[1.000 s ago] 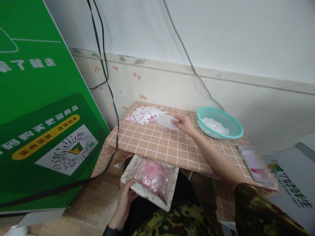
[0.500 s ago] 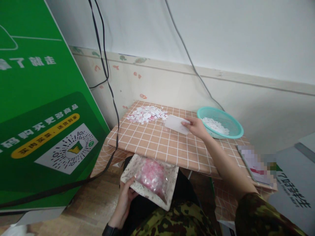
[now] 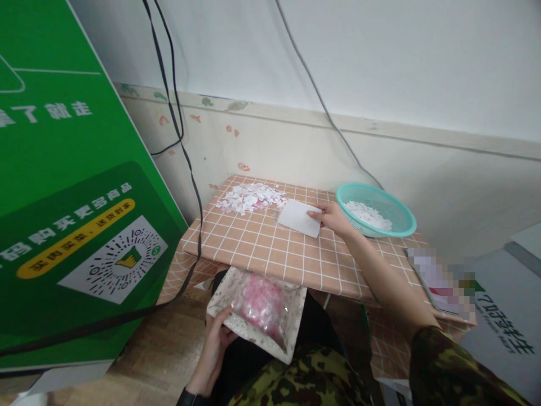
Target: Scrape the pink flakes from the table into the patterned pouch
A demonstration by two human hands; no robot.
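My left hand grips the near left edge of a square, speckled tray, held tilted over my lap just under the table's front edge. A clear plastic bag with pink contents lies in the tray. My right hand pinches the right side of a flat white card over the tabletop. Close to the card's left edge is a pile of small white and pinkish paper pieces. A turquoise plastic basket, holding more white pieces, stands just right of my right hand.
A checked brown cloth covers the table, which stands against the wall. At its right edge lies a flat, partly blurred phone-like object. A green printed panel rises at left. A dark hanging cable crosses before the table's left corner.
The white card in my right hand has moved slightly left and nearer to me, and now shows more of its face. My left hand still holds the tray in the same place.
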